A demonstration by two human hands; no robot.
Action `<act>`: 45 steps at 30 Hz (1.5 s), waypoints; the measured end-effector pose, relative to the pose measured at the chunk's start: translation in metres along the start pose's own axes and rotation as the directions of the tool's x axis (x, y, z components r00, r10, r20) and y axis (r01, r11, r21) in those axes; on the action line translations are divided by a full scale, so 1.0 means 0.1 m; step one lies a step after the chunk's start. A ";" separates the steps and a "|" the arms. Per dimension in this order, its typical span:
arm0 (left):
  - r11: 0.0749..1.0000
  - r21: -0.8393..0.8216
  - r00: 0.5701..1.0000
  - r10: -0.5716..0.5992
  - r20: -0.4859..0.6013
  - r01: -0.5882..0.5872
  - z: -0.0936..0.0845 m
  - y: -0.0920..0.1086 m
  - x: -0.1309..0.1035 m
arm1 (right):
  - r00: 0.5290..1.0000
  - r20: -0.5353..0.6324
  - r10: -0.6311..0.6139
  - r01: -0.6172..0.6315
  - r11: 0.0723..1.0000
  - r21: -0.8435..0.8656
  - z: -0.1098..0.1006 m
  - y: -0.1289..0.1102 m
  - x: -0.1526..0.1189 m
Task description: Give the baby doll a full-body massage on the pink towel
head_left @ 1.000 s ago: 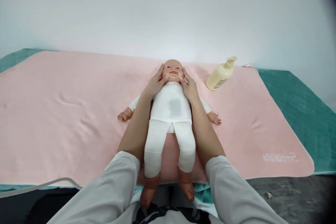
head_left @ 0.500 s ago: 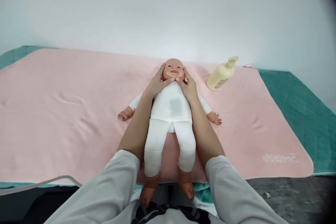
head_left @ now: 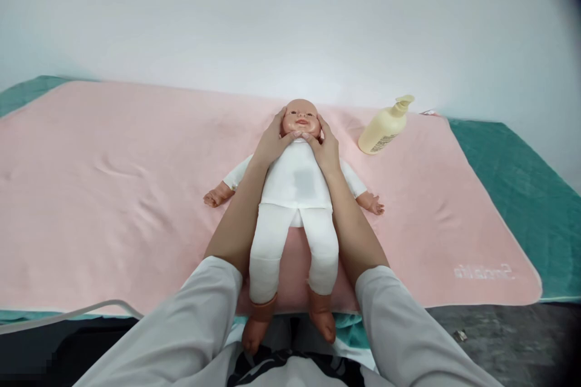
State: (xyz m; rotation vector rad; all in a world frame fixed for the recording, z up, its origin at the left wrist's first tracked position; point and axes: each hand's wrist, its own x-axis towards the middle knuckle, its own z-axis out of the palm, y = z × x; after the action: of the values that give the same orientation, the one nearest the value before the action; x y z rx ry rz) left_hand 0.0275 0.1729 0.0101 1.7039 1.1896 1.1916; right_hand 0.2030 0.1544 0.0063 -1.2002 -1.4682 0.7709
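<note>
A baby doll (head_left: 297,178) in white clothes lies on its back on a pink mat (head_left: 136,193), its head away from me and its feet over the near edge. My left hand (head_left: 275,138) cups one side of the doll's head, with the thumb below the chin. On the other side my right hand (head_left: 325,140) holds the head the same way. The two thumb tips are close together at the doll's neck. Parts of my fingers are hidden beside and behind the head.
A pale yellow pump bottle (head_left: 382,130) stands on the mat to the right of the doll's head. Under the mat, a green cover (head_left: 521,193) shows at both sides. Behind is a white wall (head_left: 290,24). A pale cable (head_left: 91,308) runs along the near left edge.
My thumbs have shifted slightly up toward the doll's chin. The hands still hold the head, and the doll and bottle lie as before.
</note>
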 end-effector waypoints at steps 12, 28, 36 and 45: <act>1.000 0.011 0.998 -0.009 0.065 0.008 -0.09 0.01 -0.02 | 0.999 0.040 -0.018 0.017 1.000 0.018 -0.09 0.02 0.06; 0.999 0.025 0.990 0.025 0.138 -0.029 -0.16 0.04 -0.03 | 0.990 0.140 0.001 -0.010 0.998 0.065 -0.14 0.03 0.06; 0.993 -0.121 0.997 0.019 0.070 -0.011 -0.01 -0.07 0.01 | 0.998 0.053 0.023 -0.025 0.999 0.037 -0.05 -0.01 0.03; 0.999 0.034 0.999 0.040 0.017 -0.041 0.00 -0.04 0.03 | 1.000 0.026 0.005 -0.004 0.999 -0.034 -0.02 0.03 0.04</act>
State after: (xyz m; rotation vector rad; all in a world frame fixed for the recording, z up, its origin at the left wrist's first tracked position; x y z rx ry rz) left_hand 0.0265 0.1767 0.0068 1.7678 1.1776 1.1857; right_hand 0.2058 0.1586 0.0047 -1.2231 -1.5059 0.7703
